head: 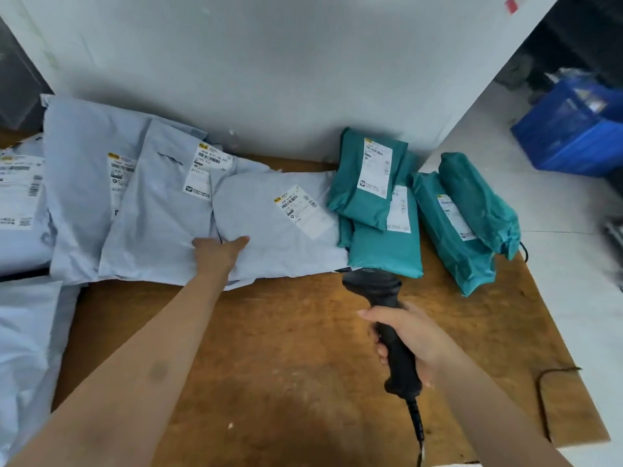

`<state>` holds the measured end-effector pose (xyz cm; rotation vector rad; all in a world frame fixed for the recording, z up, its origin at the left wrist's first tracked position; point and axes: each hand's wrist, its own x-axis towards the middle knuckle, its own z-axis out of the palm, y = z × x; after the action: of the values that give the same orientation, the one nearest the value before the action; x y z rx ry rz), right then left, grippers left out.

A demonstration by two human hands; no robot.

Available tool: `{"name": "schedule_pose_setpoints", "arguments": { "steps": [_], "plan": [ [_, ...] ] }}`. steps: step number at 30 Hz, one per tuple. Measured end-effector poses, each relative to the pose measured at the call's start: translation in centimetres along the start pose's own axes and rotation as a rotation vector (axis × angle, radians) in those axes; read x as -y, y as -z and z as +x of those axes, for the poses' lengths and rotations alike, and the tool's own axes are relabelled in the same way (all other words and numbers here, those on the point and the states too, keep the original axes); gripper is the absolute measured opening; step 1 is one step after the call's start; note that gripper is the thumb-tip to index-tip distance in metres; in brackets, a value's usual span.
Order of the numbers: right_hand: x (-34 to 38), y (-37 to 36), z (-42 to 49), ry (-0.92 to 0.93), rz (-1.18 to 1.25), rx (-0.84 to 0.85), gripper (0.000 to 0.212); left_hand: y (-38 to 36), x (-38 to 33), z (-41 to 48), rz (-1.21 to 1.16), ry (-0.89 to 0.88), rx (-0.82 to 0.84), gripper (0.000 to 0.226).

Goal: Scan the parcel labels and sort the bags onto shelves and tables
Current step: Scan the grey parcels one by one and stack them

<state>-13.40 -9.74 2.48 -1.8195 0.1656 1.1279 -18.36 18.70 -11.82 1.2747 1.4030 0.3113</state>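
1. Worn brown wooden tabletop point(303, 358) set against a plain white wall point(269, 62); its surface is scuffed and matt, so plastic film should slide on it easily.
2. Right hand point(409, 335) has its fingers wrapped round the grip of a black barcode scanner point(371, 286), thumb along the top; the head points away from the person, and a coiled cable point(416, 423) trails back from the handle.
3. Beyond and left of the scanner lies the pale grey-blue mailer bag point(269, 241), flat and slightly crinkled, with its white label point(296, 210) face up; more pale mailers point(101, 197) overlap further left of the scanner.
4. Left hand point(219, 251) rests on the near edge of that bag where it meets its neighbour, thumb spread; whether the fingertips hook under an edge cannot be told.
5. Just beyond the scanner head sit teal mailer bags point(384, 247), plumper and folded over; two more teal bags point(465, 230) lie to the scanner's right.
6. Judged by look, the bags are light, soft and slippery, their contents pliable; a pinch at a corner or edge, clear of the label, seems best, since a flat press may only skid the film.
7. Far beyond and right of the scanner stands a blue plastic crate point(573, 136).
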Motion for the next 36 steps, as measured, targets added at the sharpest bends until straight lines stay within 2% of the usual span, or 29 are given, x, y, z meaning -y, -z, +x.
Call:
{"name": "schedule_pose_setpoints", "arguments": {
  "steps": [2, 4, 7, 13, 15, 17, 19, 22, 23, 26, 31, 36],
  "plan": [
    [0.0, 0.4, 0.5, -0.003, 0.017, 0.001, 0.019, -0.2, -0.1, -0.1, 0.007, -0.021, 0.072, 0.040],
    [-0.1, 0.7, 0.8, 0.000, 0.023, 0.013, 0.018, -0.4, -0.3, -0.6, 0.077, -0.043, 0.144, 0.042],
    [-0.1, 0.6, 0.5, 0.003, 0.020, 0.039, 0.018, -0.2, -0.9, -2.2, 0.058, -0.079, 0.269, 0.044],
    [0.0, -0.9, -0.8, 0.053, 0.035, 0.051, 0.017, 3.9, 0.1, -6.8, -0.029, -0.113, 0.439, 0.031],
    [-0.3, -1.9, -1.3, 0.067, 0.044, 0.065, 0.016, 7.8, 1.9, -8.3, 0.011, -0.077, 0.498, 0.034],
    [-0.9, -3.2, -1.9, 0.058, 0.045, 0.089, 0.015, 12.1, 5.0, -9.1, 0.078, -0.004, 0.542, 0.054],
    [-1.9, -4.8, -2.5, 0.037, 0.038, 0.114, 0.014, 15.7, 8.5, -9.9, 0.124, 0.098, 0.528, 0.072],
    [-3.8, -7.5, -3.4, -0.024, 0.032, 0.157, 0.014, 18.2, 13.6, -12.2, 0.080, 0.201, 0.429, 0.060],
    [-4.4, -8.2, -3.7, -0.046, 0.015, 0.173, 0.014, 18.6, 14.7, -12.9, 0.063, 0.215, 0.401, 0.062],
    [-6.4, -10.1, -4.5, -0.082, -0.063, 0.214, 0.013, 19.0, 16.6, -13.1, 0.000, 0.178, 0.355, 0.072],
    [-8.0, -11.6, -5.2, -0.084, -0.118, 0.206, 0.013, 18.5, 15.8, -11.6, 0.038, 0.116, 0.335, 0.036],
    [-8.0, -12.5, -5.3, -0.078, -0.174, 0.226, 0.013, 18.5, 15.8, -11.5, 0.098, 0.064, 0.280, 0.045]
  ]
}}
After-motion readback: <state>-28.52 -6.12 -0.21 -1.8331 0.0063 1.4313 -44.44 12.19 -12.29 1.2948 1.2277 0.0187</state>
